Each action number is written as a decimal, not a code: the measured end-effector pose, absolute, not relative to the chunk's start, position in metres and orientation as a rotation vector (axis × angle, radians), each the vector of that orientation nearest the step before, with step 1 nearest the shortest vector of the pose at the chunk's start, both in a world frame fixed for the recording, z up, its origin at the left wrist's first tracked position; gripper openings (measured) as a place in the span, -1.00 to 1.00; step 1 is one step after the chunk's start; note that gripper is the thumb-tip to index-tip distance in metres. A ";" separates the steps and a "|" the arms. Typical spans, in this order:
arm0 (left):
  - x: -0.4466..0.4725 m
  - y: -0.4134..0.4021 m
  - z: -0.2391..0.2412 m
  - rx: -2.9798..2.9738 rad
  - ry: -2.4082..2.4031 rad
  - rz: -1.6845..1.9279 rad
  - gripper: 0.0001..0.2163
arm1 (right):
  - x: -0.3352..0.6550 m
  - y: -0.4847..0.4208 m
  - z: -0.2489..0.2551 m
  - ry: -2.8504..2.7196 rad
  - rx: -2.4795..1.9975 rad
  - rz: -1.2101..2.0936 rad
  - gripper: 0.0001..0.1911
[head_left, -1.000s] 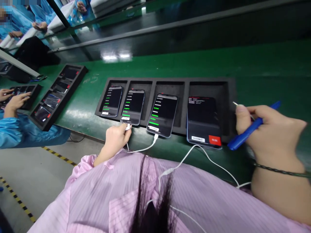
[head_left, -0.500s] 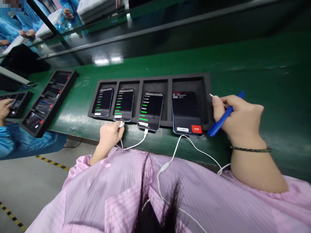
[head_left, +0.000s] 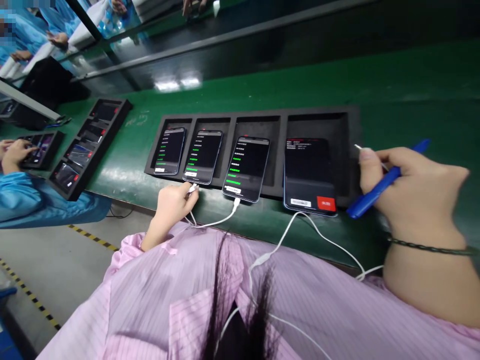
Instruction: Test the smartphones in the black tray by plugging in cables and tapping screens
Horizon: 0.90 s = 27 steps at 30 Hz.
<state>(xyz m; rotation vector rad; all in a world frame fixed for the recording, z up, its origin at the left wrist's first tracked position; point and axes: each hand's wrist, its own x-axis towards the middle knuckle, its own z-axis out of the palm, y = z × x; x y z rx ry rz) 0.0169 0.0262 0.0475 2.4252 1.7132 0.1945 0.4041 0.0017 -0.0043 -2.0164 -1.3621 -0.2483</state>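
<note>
My left hand (head_left: 173, 202) pinches a white cable plug (head_left: 192, 188) at the lower edge of the second phone (head_left: 204, 156); whether it is seated in the port I cannot tell. My right hand (head_left: 416, 192), beside the tray's right end, grips a blue pen (head_left: 366, 201). A thin pale-tipped stick (head_left: 358, 147) juts from between its thumb and finger. Four-compartment black tray (head_left: 318, 111) holds the phones, tilted on its near rim. White cables run to the third phone (head_left: 247, 167) and the rightmost phone (head_left: 307, 172), which shows a red box. The leftmost phone (head_left: 170, 150) displays green lines.
Another black tray (head_left: 122, 112) with phones lies to the left on the green bench (head_left: 412, 90). Beyond it, a co-worker's hands (head_left: 17, 152) are over a further tray (head_left: 56, 145). A dark raised ledge (head_left: 262, 50) runs along the back. A white cable (head_left: 262, 258) crosses my pink smock.
The view has shifted, so the right-hand phone and my right hand appear larger and farther right. Both hands keep their holds. The co-worker's hands on the left have moved over their tray.
</note>
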 end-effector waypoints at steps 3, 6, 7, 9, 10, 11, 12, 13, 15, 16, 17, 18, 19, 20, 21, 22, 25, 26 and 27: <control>0.023 0.017 0.062 2.137 1.413 0.274 -0.69 | 0.401 0.001 0.001 -1.376 -2.013 -0.217 -0.58; 0.041 0.008 0.067 1.912 1.141 0.238 -0.70 | 0.398 0.001 0.004 -1.360 -2.027 -0.204 -0.62; 0.049 0.005 0.065 1.881 1.090 0.214 -0.71 | 0.398 0.001 0.004 -1.347 -2.029 -0.205 -0.64; 0.063 0.002 0.060 1.875 1.058 0.159 -0.71 | 0.397 0.002 0.005 -1.325 -2.036 -0.192 -0.67; 0.069 0.002 0.057 1.895 1.070 0.138 -0.68 | 0.397 0.002 0.005 -1.322 -2.041 -0.179 -0.69; 0.074 0.002 0.054 1.925 1.098 0.125 -0.64 | 0.397 0.002 0.006 -1.325 -2.046 -0.164 -0.71; 0.078 0.002 0.051 1.965 1.145 0.117 -0.60 | 0.397 0.001 0.006 -1.330 -2.049 -0.153 -0.72; 0.081 0.003 0.049 2.013 1.204 0.117 -0.56 | 0.397 0.001 0.007 -1.338 -2.046 -0.145 -0.73; 0.085 0.004 0.048 2.116 1.308 0.118 -0.55 | 0.397 0.000 0.007 -1.355 -2.035 -0.143 -0.73; 0.087 0.004 0.048 2.166 1.346 0.108 -0.57 | 0.397 0.000 0.007 -1.360 -2.031 -0.148 -0.72; 0.088 0.004 0.049 2.210 1.373 0.091 -0.59 | 0.397 0.000 0.007 -1.362 -2.028 -0.156 -0.71; 0.089 0.004 0.050 2.249 1.388 0.066 -0.62 | 0.397 0.000 0.007 -1.362 -2.028 -0.163 -0.70; 0.090 0.003 0.050 2.284 1.392 0.034 -0.64 | 0.397 0.000 0.007 -1.360 -2.030 -0.169 -0.70; 0.090 0.003 0.050 2.317 1.384 0.000 -0.67 | 0.397 0.000 0.007 -1.359 -2.031 -0.172 -0.70; 0.090 0.003 0.049 2.347 1.370 -0.029 -0.69 | 0.397 0.000 0.007 -1.358 -2.032 -0.174 -0.70; 0.090 0.003 0.047 2.376 1.357 -0.044 -0.71 | 0.397 0.000 0.007 -1.355 -2.032 -0.174 -0.70; 0.089 0.003 0.037 2.460 1.372 0.008 -0.75 | 0.396 0.001 0.007 -1.344 -2.034 -0.167 -0.71; 0.089 0.003 0.032 2.484 1.394 0.052 -0.75 | 0.396 0.001 0.008 -1.343 -2.036 -0.154 -0.72; 0.089 0.003 0.027 2.505 1.416 0.101 -0.74 | 0.395 0.001 0.008 -1.339 -2.040 -0.139 -0.72</control>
